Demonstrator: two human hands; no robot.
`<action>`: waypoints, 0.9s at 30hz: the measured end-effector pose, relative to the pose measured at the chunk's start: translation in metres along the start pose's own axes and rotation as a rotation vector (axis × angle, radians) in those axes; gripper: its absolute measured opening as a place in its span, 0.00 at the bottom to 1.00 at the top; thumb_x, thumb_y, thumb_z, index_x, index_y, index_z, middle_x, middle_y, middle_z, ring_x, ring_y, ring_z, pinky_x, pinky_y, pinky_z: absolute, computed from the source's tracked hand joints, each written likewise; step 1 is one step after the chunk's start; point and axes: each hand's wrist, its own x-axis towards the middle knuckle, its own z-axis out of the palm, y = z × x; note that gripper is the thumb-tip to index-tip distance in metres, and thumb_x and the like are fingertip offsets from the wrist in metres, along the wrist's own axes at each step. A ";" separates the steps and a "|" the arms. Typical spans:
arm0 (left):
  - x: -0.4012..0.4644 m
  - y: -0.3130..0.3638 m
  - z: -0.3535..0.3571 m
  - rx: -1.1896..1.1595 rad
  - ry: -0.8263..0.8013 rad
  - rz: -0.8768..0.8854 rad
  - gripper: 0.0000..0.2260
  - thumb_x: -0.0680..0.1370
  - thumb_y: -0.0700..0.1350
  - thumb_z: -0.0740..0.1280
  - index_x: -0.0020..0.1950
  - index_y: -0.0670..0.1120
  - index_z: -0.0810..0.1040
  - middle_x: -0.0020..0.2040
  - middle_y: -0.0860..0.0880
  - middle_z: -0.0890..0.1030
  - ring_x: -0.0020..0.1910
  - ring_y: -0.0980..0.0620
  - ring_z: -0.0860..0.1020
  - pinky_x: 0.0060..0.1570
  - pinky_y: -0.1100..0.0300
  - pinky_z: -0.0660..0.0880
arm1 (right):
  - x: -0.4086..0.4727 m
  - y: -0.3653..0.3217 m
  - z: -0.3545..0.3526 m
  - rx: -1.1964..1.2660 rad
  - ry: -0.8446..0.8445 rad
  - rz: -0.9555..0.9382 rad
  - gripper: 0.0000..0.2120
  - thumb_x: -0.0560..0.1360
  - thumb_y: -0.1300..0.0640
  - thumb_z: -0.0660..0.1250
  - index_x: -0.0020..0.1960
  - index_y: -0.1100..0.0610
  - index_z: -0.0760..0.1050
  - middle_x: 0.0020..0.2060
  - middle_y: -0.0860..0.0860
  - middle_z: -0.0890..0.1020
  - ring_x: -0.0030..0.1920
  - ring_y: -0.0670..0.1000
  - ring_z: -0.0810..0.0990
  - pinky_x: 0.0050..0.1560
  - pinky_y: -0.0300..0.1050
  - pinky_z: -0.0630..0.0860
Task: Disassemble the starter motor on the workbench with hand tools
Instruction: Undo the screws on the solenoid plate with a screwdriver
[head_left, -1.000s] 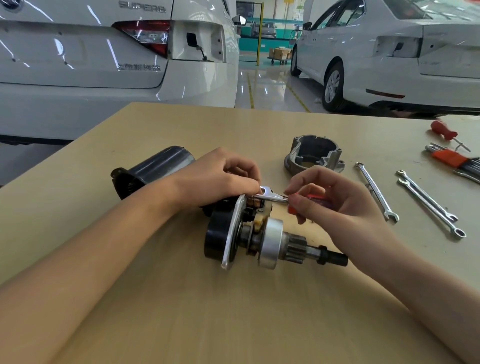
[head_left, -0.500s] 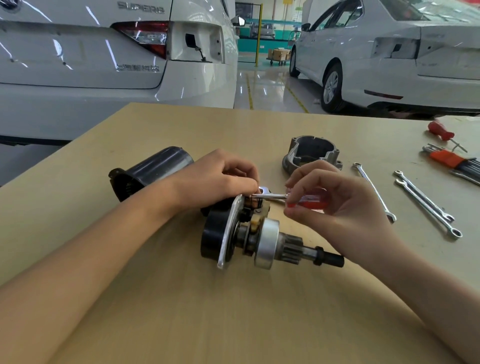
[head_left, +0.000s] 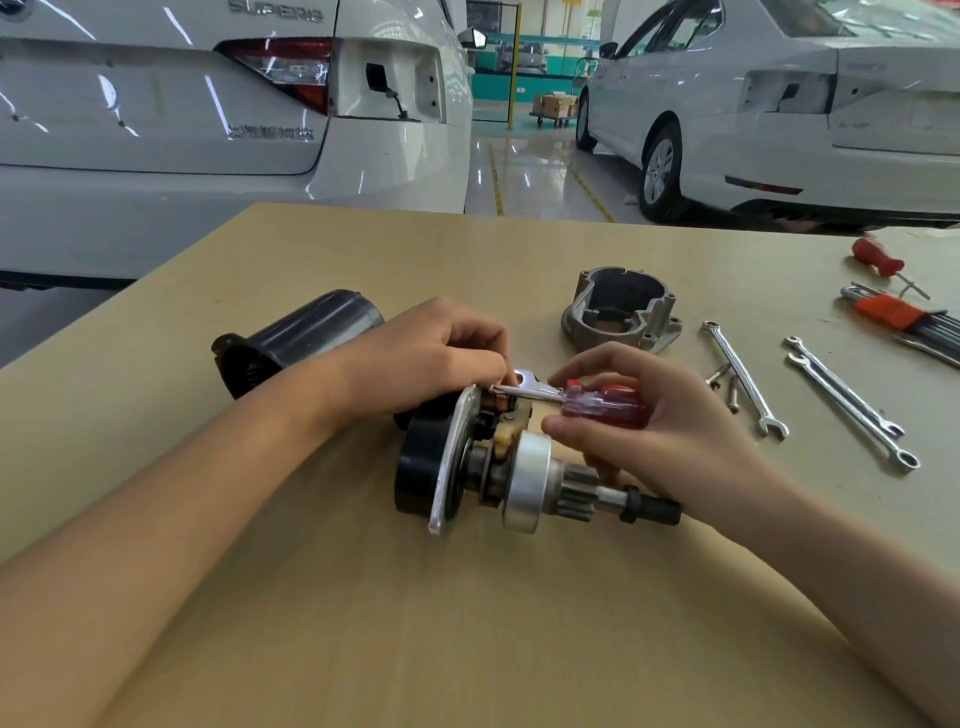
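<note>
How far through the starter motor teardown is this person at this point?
Done: the grey cast-metal nose housing and the black cylindrical motor casing lie apart on the tan workbench, two loose bolts beside them. In hand: the left hand steadies the armature and gear shaft assembly while the right hand works a red-handled screwdriver at its silver plate. Left: separating that remaining assembly.

The boot lid of the white saloon car (head_left: 171, 104) parked behind the workbench on the left carries raised chrome letters reading "SUPERB" along its top edge. Lower on the same lid, just under the red tail lamp (head_left: 291, 67), sits a second chrome badge in small characters, too blurred to read. No other lettering is legible.
</note>
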 end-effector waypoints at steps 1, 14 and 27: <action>0.000 0.000 0.000 -0.004 -0.004 0.000 0.06 0.69 0.47 0.62 0.34 0.47 0.75 0.45 0.36 0.81 0.51 0.38 0.79 0.56 0.39 0.73 | 0.000 0.000 -0.001 0.024 -0.012 0.016 0.15 0.66 0.52 0.74 0.52 0.52 0.78 0.36 0.50 0.83 0.28 0.47 0.79 0.31 0.35 0.75; 0.000 -0.003 -0.001 0.060 -0.022 0.052 0.07 0.71 0.48 0.59 0.35 0.50 0.72 0.44 0.40 0.80 0.50 0.40 0.77 0.53 0.38 0.71 | 0.000 -0.009 0.001 0.153 0.061 -0.096 0.13 0.62 0.58 0.76 0.46 0.53 0.81 0.37 0.48 0.85 0.34 0.48 0.84 0.37 0.36 0.79; 0.002 -0.004 0.001 -0.052 0.004 0.049 0.07 0.69 0.44 0.60 0.31 0.48 0.75 0.44 0.51 0.84 0.49 0.52 0.80 0.50 0.56 0.76 | 0.000 -0.006 0.005 0.059 0.023 -0.116 0.16 0.63 0.68 0.78 0.38 0.49 0.78 0.36 0.47 0.82 0.36 0.45 0.82 0.41 0.34 0.77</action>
